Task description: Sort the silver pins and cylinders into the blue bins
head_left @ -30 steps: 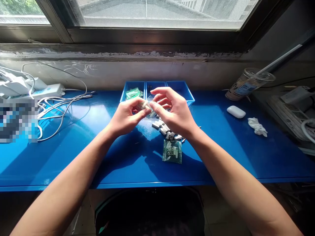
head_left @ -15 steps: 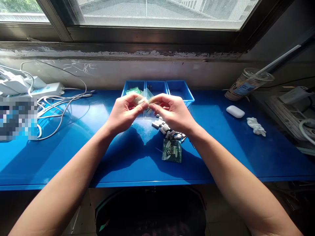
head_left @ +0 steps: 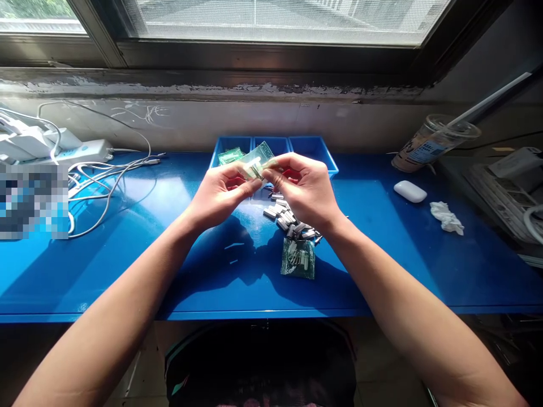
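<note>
Between my two hands, above the table, is a small clear greenish plastic bag (head_left: 259,156) with some small parts in it. My left hand (head_left: 223,191) pinches its left side between thumb and fingers. On the opposite side my right hand (head_left: 303,186) grips it the same way. Below my right hand lies a loose pile of small metal pieces (head_left: 280,213), partly covered by that hand. A second bag (head_left: 298,259), holding similar small parts, lies flat in front of the pile.
Behind my hands stands a blue three-part bin (head_left: 311,148), with green bags (head_left: 231,156) in its left compartment. White cables (head_left: 106,169) and a power strip (head_left: 91,151) lie left. A cup with a straw (head_left: 436,144), white case (head_left: 410,191) and crumpled tissue (head_left: 447,218) are right.
The bag in my hands has turned and tilted, so more of its face shows. My right hand has shifted slightly up. The whole view has moved a little.
</note>
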`<state>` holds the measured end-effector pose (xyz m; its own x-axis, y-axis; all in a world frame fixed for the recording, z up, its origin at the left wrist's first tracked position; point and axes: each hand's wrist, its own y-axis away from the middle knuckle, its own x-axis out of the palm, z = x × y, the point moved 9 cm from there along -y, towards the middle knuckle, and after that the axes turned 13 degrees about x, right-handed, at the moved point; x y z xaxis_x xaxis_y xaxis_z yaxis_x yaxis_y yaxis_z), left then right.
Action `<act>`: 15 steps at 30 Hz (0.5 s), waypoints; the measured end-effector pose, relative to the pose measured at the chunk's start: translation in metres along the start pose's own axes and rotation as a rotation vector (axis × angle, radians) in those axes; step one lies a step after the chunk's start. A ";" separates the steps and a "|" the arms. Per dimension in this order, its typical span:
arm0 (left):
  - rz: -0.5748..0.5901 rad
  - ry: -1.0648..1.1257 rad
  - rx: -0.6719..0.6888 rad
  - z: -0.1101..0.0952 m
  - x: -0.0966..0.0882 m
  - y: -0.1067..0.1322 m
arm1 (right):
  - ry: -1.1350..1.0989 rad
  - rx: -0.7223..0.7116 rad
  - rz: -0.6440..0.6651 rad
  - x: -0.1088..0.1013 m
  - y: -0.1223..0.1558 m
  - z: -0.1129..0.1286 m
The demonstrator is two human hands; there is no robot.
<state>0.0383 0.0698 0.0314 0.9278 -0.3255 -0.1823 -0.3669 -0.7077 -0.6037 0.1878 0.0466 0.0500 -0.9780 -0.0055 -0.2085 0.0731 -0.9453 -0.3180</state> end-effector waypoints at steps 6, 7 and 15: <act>-0.025 0.037 0.006 -0.001 0.000 -0.001 | -0.006 -0.009 0.037 0.004 0.001 0.002; -0.032 0.037 0.006 -0.001 -0.001 -0.001 | -0.002 0.005 0.047 0.005 0.002 0.001; -0.055 0.011 0.012 -0.005 -0.003 -0.001 | 0.032 0.035 0.090 0.008 0.002 -0.003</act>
<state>0.0351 0.0684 0.0368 0.9458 -0.2929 -0.1403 -0.3144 -0.7174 -0.6217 0.1804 0.0460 0.0448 -0.9610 -0.0810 -0.2645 0.1529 -0.9523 -0.2640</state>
